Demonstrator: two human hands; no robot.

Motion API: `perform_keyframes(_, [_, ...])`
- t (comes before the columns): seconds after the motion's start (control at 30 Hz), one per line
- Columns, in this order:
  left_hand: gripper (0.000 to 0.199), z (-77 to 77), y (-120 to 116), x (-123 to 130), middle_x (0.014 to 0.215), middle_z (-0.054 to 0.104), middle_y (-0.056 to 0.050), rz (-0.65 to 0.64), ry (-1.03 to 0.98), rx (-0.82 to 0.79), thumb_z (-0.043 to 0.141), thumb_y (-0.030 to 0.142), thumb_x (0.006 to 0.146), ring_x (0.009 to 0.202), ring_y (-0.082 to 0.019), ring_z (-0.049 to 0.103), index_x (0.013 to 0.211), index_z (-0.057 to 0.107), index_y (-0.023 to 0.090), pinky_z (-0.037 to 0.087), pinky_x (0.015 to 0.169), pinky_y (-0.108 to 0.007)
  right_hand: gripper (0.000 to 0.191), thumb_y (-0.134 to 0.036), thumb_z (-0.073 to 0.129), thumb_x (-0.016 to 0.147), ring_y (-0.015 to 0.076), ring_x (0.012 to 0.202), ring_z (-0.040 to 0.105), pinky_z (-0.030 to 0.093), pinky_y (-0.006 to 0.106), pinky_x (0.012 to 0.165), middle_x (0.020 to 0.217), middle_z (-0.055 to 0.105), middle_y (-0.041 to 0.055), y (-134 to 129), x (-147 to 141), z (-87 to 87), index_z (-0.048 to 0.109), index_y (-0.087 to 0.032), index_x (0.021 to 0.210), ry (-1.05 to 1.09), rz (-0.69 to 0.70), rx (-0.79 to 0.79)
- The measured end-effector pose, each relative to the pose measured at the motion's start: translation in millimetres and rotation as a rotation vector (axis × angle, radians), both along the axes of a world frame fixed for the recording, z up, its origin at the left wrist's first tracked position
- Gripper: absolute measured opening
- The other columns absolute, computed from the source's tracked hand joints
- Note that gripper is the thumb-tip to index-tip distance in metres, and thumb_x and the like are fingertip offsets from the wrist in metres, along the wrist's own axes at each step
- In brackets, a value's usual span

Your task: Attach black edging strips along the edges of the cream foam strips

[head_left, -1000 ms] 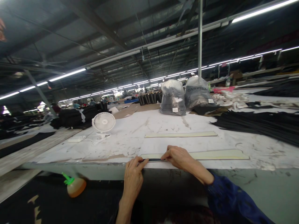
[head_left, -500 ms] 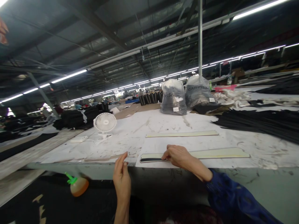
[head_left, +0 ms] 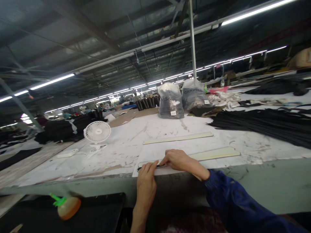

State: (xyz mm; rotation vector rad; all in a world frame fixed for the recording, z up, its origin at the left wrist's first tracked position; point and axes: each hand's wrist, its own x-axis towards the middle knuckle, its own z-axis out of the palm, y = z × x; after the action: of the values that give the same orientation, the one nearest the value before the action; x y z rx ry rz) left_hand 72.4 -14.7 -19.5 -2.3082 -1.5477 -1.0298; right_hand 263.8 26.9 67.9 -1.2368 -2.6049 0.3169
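On the white-papered table lies a long pale-yellow panel (head_left: 216, 153) with a dark outline. A narrow black strip (head_left: 160, 166) runs along the near edge of its left part, mostly covered by fingers. My left hand (head_left: 146, 184) has its fingers bent and pressed together on the strip near the panel's left end. Close beside it, my right hand (head_left: 178, 160) is closed, with fingertips pressing on the strip. Beyond both hands a second, slimmer pale-yellow strip (head_left: 178, 138) lies roughly parallel to the panel.
A white fan (head_left: 97, 132) stands to the left. A bottle with a green spout and orange liquid (head_left: 69, 207) sits lower, on a black surface. Two filled plastic bags (head_left: 170, 103) stand behind. Many black strips (head_left: 262, 124) are heaped at the right.
My left hand has moved right and onto the panel's left end, its fingers now pressing on the black strip. My right hand stays on the strip. The view has shifted slightly.
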Motion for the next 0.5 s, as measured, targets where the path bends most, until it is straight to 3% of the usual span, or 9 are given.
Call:
perform_keyframes(0.13, [0.051, -0.6, 0.9, -1.8, 0.106, 0.063, -0.006, -0.043, 0.036, 0.006, 0.033, 0.004, 0.085, 0.094, -0.020, 0.053, 0.126, 0.055, 0.025, 0.047, 0.081, -0.036, 0.033, -0.015, 0.052, 0.080, 0.0196, 0.095, 0.063, 0.045, 0.027, 0.086, 0.098, 0.072, 0.0050, 1.2, 33.0, 5.3, 0.074, -0.025, 0.101, 0.127, -0.025, -0.032])
perform_keyframes(0.27, [0.059, -0.8, 3.2, -3.8, 0.104, 0.062, -0.005, -0.052, 0.102, -0.005, 0.032, 0.000, 0.083, 0.092, -0.019, 0.052, 0.128, 0.054, 0.031, 0.045, 0.079, -0.036, 0.033, -0.014, 0.051, 0.078, 0.0199, 0.090, 0.064, 0.046, 0.027, 0.083, 0.097, 0.072, 0.0058, -3.4, 63.1, 9.9, 0.075, -0.025, 0.099, 0.076, -0.093, -0.049])
perform_keyframes(0.5, [0.060, 1.5, 5.5, -7.3, 0.106, 0.060, -0.004, -0.076, 0.142, -0.049, 0.033, -0.001, 0.080, 0.095, -0.020, 0.052, 0.120, 0.060, 0.034, 0.045, 0.082, -0.038, 0.037, -0.015, 0.049, 0.079, 0.0218, 0.097, 0.062, 0.045, 0.030, 0.085, 0.098, 0.070, 0.0041, -6.4, 73.4, -0.1, 0.074, -0.033, 0.100, 0.016, -0.182, -0.026])
